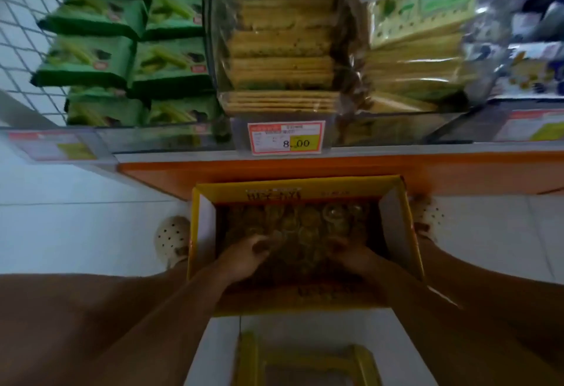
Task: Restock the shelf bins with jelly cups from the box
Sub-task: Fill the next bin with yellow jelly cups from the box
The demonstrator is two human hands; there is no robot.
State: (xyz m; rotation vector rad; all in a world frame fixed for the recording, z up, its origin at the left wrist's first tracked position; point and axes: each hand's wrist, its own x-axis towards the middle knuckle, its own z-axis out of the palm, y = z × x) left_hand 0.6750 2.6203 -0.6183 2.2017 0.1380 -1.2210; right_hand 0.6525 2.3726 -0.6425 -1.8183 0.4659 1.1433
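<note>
Here we look straight down at the yellow box [205, 227], which sits open on the white tiled floor [76, 233] between our 2 pale perforated shoes, 1 shoe [172, 237] just left of the box and the other [431, 218] just right of it. The jelly cups [305, 221] lie packed inside the box, a dim heap of clear, yellowish tubs filling its bottom. Both hands are down inside the box on top of that heap: our left hand [247, 256] is in the near left part, fingers bent down into the cups with the thumb raised beside them, and our right hand [354, 259] is in the near right part, fingers also dipping among the cups. The blur keeps us from telling whether either hand actually grips a cup. The hands are near each other but apart. Just beyond the box runs the orange shelf edge [305, 166], and above that a price tag [286, 140] reading 8.00. Beyond the tag stand clear packs of crackers [280, 50], with green packets [122, 50] stacked to their left. Nearer to us than the box lies another yellow carton [363, 364], only partly in view.
</note>
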